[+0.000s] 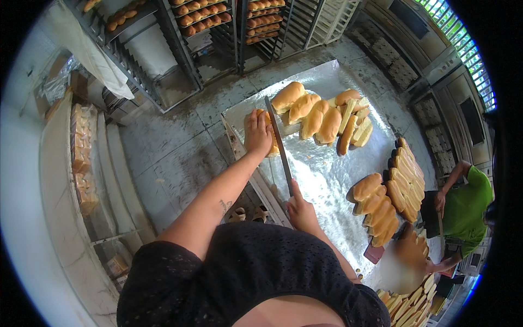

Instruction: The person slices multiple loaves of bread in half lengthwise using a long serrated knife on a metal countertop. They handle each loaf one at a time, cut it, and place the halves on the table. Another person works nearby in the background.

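My left hand (258,133) lies on top of a bread roll (273,149) near the left edge of the metal-covered table, fingers spread over its crust and hiding much of it. My right hand (302,210) grips the handle of a long bread knife (279,141), whose blade runs along the roll's right side. Whether the blade has entered the crust, I cannot tell. Right of the blade lies a row of whole rolls (314,118), touching one another. Beyond them is a pile of cut bread pieces (354,118) with pale crumb showing.
More rolls (376,208) and stacked loaves (405,180) lie on the metal tabletop (318,171). A dark red flat object (373,253) sits near them. A co-worker in green (466,204) stands at the right. Racks of bread (204,20) stand beyond; shelves (86,155) are at left.
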`<state>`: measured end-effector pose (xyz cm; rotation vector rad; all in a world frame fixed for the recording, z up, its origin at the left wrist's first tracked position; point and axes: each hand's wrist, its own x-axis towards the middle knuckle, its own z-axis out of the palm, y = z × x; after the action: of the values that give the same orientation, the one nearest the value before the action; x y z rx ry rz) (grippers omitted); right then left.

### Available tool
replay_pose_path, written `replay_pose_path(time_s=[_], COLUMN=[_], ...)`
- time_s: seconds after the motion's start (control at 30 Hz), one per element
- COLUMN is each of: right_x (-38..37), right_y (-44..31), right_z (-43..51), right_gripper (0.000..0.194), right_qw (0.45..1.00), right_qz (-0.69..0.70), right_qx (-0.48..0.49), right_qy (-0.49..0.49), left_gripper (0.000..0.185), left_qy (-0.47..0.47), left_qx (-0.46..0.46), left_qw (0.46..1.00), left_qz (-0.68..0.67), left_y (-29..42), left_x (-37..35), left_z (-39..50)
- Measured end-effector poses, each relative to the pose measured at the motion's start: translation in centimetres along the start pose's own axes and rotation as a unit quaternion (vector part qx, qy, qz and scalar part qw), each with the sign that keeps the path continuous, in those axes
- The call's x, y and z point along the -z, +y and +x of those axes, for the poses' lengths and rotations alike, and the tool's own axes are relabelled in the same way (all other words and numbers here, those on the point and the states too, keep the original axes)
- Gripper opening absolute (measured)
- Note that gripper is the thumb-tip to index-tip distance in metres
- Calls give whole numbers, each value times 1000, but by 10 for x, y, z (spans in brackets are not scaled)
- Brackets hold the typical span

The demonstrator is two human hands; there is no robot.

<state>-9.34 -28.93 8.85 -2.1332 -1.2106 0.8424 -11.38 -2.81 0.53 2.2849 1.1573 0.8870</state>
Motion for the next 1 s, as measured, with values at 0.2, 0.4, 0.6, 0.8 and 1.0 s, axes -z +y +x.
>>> replay_pose_path(time_s=[0.2, 0.4, 0.6, 0.8, 1.0], right_x=[-3, -11, -15, -20, -24], right_y=[-10, 0, -6, -11, -1], right_z=[44, 52, 66, 71, 80], right_gripper=[75, 74, 74, 72, 74], right_qw=[999, 998, 996, 997, 992], right_qz=[-30, -39, -45, -66, -63], right_qx=[36, 39, 75, -17, 100], right_qy=[7, 12, 33, -39, 51], left_gripper=[45, 49, 62, 64, 63], left_qy=[32, 36, -5, 20, 29], left_qx=[-27, -22, 34, -5, -14], left_qw=[999, 999, 997, 998, 998], left_qz=[-7, -14, -65, -51, -45], left_y=[-3, -2, 4, 1, -2], left_x=[-7, -5, 2, 2, -1], left_z=[-3, 0, -2, -8, -5])
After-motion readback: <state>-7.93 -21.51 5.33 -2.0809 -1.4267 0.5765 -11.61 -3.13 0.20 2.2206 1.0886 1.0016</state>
